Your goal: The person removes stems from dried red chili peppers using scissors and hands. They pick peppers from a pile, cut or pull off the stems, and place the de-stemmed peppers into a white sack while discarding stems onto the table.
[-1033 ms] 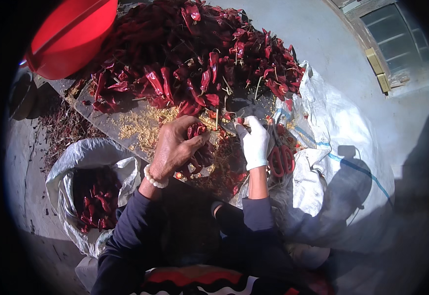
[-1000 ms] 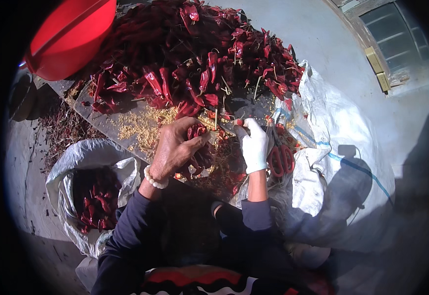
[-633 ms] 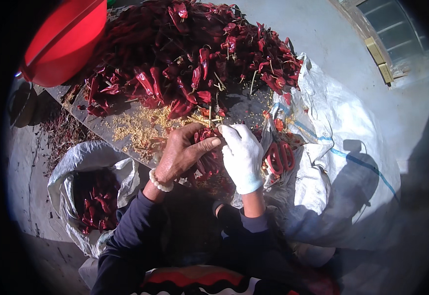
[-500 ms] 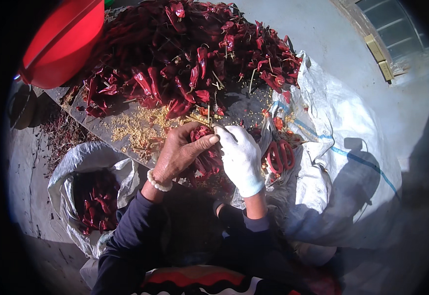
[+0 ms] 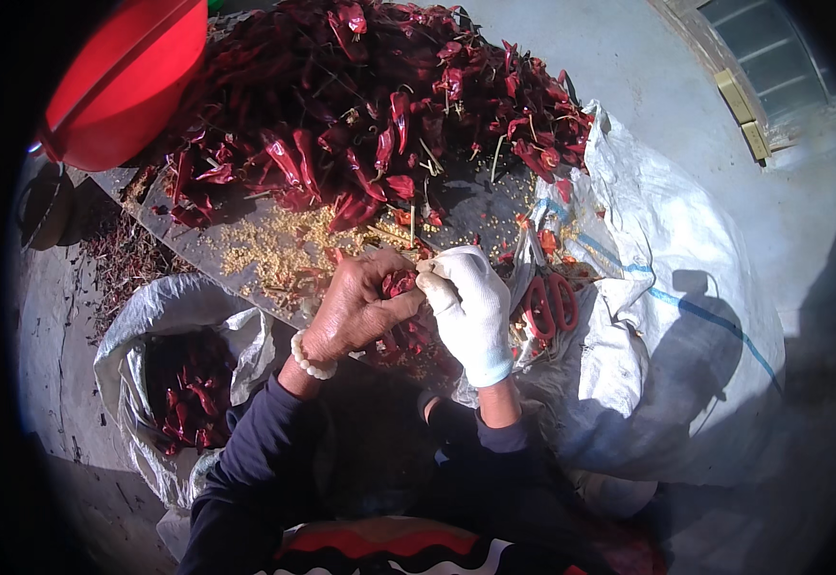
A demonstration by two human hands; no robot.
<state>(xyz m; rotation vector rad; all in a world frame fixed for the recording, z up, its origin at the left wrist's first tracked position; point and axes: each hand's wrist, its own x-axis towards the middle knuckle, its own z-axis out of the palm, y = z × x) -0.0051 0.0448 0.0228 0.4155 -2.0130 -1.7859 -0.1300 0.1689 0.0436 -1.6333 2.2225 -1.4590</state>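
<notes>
My bare left hand [image 5: 355,307], with a beaded bracelet at the wrist, is closed around a dried red chili pepper [image 5: 399,284]; its fingers hide much of the pepper. Just to the right, my right hand [image 5: 475,311] wears a white glove with soiled fingertips. Its thumb and fingers pinch together against the left fingertips at the pepper's end, and what lies between them is hidden. Beneath both hands are more red peppers [image 5: 416,337]. Beyond them, pale yellow seeds [image 5: 274,244] are scattered over a dark board [image 5: 188,235].
A large heap of dried red chili peppers [image 5: 341,105] covers the far side. Red-handled scissors [image 5: 552,305] lie right of my glove, beside a big white woven sack [image 5: 696,249]. An open sack [image 5: 116,359] holding peppers stands at left; a red basin [image 5: 130,86] is far left.
My right thumb has bent downward and its fingertips have shifted against the pepper's end. The left hand has turned slightly, and less of the pepper shows. The surroundings look unchanged.
</notes>
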